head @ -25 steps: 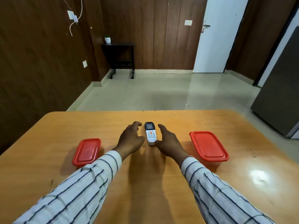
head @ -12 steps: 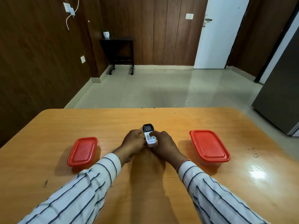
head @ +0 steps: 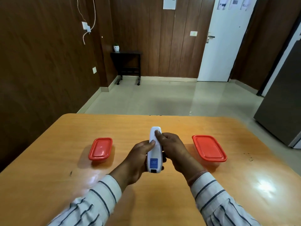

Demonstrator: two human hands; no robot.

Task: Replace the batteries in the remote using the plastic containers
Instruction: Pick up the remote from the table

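A white remote [head: 154, 152] is held above the middle of the wooden table [head: 154, 201], its back side up, with a blue label near its close end. My left hand [head: 138, 158] grips its left side, thumb on the back. My right hand [head: 171, 146] grips the right side, thumb pressed on the back cover near the far end. A small plastic container with a red lid [head: 101, 148] stands to the left. A larger red-lidded container [head: 209, 147] stands to the right. Both lids are on, and what is inside them is hidden.
The table's far edge lies just beyond the remote, with tiled floor behind it. A dark side table [head: 127, 66] stands at the back wall, a white door [head: 224, 43] at the back right, and a grey cabinet [head: 283, 103] at the far right.
Both hands closed on the remote, lifted it off the table and turned it over, so its back faces up now. The containers have stayed put.
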